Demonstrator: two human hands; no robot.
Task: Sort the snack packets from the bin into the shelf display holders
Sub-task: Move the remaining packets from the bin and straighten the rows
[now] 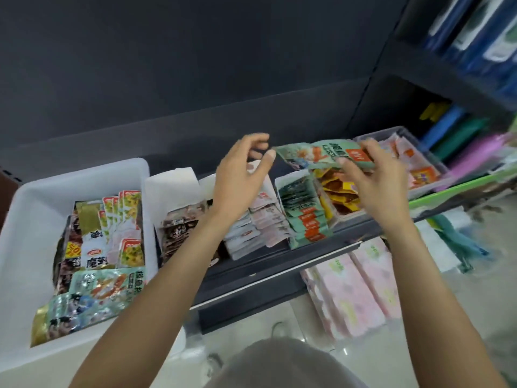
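Bin: the white bin [25, 219] at near left is far from emptied; a green packet [92, 292] lies on top at its front, with yellow-green, white and dark packets stacked behind it, so much sorting is left.
Shelf holders: along the shelf [279, 264], the dark-packet holder [179, 197], the pale-packet holder beside it, the green-packet holder [302, 217] and the yellow-packet holder [340, 196] each already carry a row, so a fair share looks done.
Right hand: the right hand [375, 180] pinches a green packet in hand [319, 156] between thumb and fingers, held above the green-packet holder, not yet set in.
Left hand: the left hand [240, 175] hovers over the pale packets, fingers spread and curled, holding nothing, thumb tip near the packet's left edge.
Far tray: a clear tray [430, 161] of pink-and-orange packets sits at far right.
Judgement: mid-task, this packet likely belongs with its green matches.
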